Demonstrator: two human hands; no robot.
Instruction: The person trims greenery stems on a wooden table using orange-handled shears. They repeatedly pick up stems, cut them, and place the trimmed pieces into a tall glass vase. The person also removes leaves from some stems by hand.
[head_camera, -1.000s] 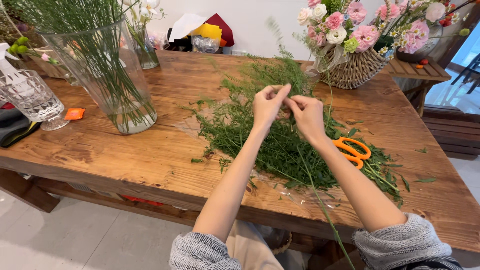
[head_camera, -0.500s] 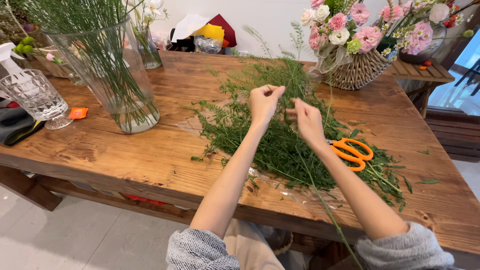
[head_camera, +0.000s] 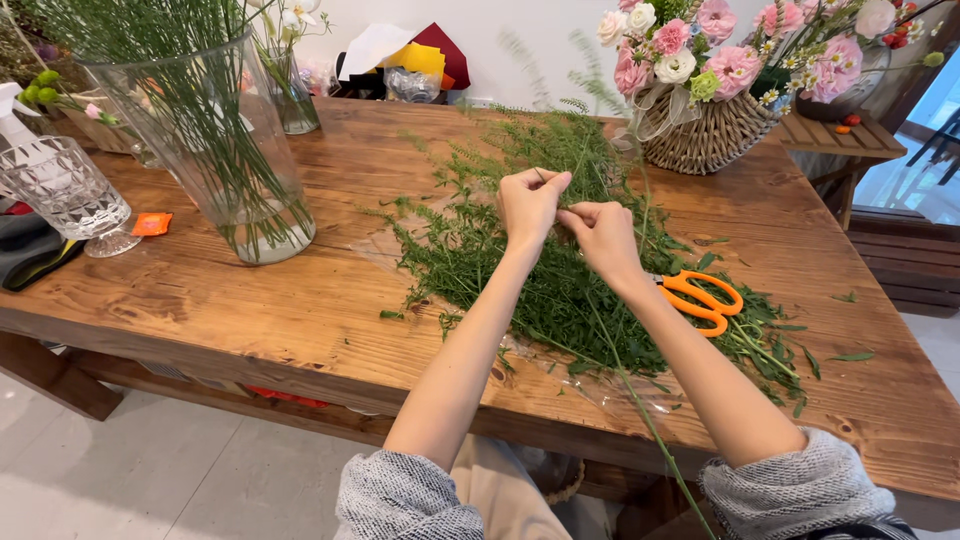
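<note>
A thin green stem (head_camera: 640, 410) runs from below the table's near edge up between both hands. My left hand (head_camera: 528, 205) pinches its upper part with fingertips, and my right hand (head_camera: 603, 236) pinches the same stem just beside it. Both hands hover over a loose pile of feathery green sprigs (head_camera: 520, 270) spread on the wooden table (head_camera: 250, 310). Orange-handled scissors (head_camera: 703, 299) lie on the greenery just right of my right wrist.
A tall glass vase (head_camera: 215, 160) with green stems and water stands at the left. A cut-glass goblet (head_camera: 65, 190) sits further left. A wicker basket of pink and white flowers (head_camera: 700, 120) stands at the back right. Coloured paper (head_camera: 420, 60) lies at the back.
My hands drew apart half a second ago and have come back together on the stem. The view has shifted slightly.
</note>
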